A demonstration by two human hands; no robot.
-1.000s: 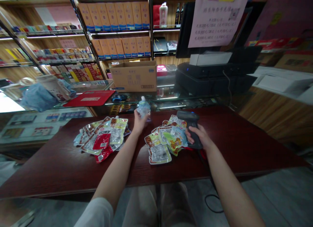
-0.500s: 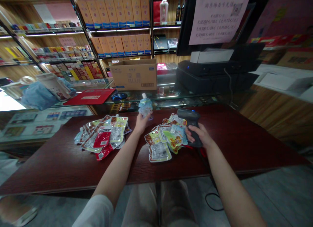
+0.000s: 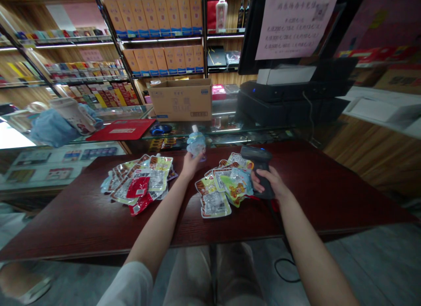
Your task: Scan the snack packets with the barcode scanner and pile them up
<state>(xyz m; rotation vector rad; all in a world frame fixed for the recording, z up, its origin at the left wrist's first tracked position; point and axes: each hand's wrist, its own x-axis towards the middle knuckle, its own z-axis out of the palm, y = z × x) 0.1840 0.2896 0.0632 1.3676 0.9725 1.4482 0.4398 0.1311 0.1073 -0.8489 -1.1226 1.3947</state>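
Note:
My left hand (image 3: 192, 162) is closed around a pale blue spouted pouch (image 3: 196, 143), held upright above the far side of the dark red table (image 3: 315, 183). A black barcode scanner (image 3: 259, 159) is gripped in my right hand (image 3: 271, 183), its head tilted toward the left. Under and beside the scanner lies a pile of snack packets (image 3: 215, 200), with a green and blue pouch (image 3: 235, 185) on top. Left of my left forearm, a second pile of snack packets (image 3: 158, 170) holds a red packet (image 3: 138, 187).
Behind the table, a glass counter carries a cardboard box (image 3: 180, 102), a red folder (image 3: 123, 129), a blue mouse (image 3: 160, 129) and a cup (image 3: 72, 115). A monitor (image 3: 248, 38) stands at the back right. The scanner's cable (image 3: 279, 216) hangs over the table's front edge.
Almost nothing differs. Both hands keep their holds on the pouch and the scanner, and the scanner sits very slightly further right in view.

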